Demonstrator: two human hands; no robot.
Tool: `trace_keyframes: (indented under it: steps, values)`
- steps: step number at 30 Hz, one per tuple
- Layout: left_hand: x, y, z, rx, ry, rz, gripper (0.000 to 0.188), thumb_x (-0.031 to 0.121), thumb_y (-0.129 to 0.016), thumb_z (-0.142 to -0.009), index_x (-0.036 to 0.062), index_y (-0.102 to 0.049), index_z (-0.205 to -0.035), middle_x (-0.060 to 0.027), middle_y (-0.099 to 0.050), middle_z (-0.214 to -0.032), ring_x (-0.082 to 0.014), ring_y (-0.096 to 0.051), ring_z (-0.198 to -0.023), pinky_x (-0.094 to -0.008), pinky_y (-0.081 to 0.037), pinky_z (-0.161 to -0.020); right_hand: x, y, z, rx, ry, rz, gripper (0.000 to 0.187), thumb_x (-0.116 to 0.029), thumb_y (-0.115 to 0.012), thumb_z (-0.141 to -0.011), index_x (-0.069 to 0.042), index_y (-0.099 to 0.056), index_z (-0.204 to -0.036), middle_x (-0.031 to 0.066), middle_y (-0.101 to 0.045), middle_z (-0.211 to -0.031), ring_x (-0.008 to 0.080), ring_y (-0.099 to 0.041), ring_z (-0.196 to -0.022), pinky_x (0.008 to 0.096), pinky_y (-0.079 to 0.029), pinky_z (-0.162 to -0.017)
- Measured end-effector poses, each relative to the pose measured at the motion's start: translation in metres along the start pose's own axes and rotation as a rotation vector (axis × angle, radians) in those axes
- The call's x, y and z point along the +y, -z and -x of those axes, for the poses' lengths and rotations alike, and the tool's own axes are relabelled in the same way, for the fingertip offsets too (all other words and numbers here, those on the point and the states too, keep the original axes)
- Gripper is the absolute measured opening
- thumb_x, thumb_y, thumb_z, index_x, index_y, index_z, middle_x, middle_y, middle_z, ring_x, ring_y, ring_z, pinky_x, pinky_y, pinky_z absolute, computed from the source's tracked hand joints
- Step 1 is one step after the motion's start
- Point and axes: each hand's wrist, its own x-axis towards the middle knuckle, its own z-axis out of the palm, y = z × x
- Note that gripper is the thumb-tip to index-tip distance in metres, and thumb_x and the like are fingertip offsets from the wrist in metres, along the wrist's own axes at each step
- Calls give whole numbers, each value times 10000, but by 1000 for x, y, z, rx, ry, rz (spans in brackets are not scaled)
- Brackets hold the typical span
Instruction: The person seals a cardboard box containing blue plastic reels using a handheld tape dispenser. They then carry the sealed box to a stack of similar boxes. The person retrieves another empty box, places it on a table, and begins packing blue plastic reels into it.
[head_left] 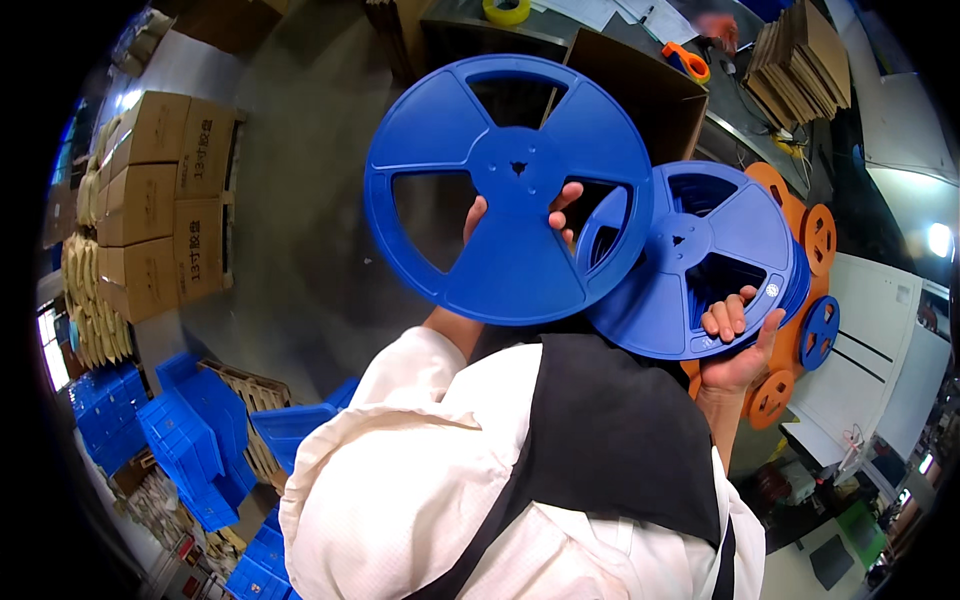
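My left hand is closed on a large blue plastic reel with three wide cut-outs and a small centre hole. The palm is hidden behind the reel; fingertips and thumb show through the cut-outs. To its right, a stack of similar blue reels leans at a tilt. My right hand grips the rim of the top reel there, fingers inside a cut-out and thumb along the outer edge. The held reel overlaps the stack's left side in this view; whether they touch, I cannot tell.
An open cardboard box stands beyond the reels, by a grey workbench with an orange tape dispenser and stacked cardboard. An orange stand with round wheels is at right. Taped cartons and blue bins sit left.
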Motion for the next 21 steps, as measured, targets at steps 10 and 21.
trace_keyframes:
  steps: [10, 21]
  values:
    - [22, -10, 3, 141, -192, -124, 873, 426, -694, -791, 49, -248, -1440, -175, -351, -1436, -234, -540, -1066, -410, -394, -1019, -24, 16, 17, -247, 134, -85, 486, -471, -598, -878, -40, -462, -1055, -44, -362, -561, 62, -378, -466, 239, -343, -516]
    - [40, -18, 11, 103, -206, -333, 768, 455, -612, -855, 5, -305, -1397, -170, -481, -1295, -247, -525, -1122, -390, -410, -1026, -35, 26, 22, -466, 239, -209, 439, -448, -546, -920, -25, -478, -1012, -32, -401, -522, 60, -410, -436, 224, -364, -485]
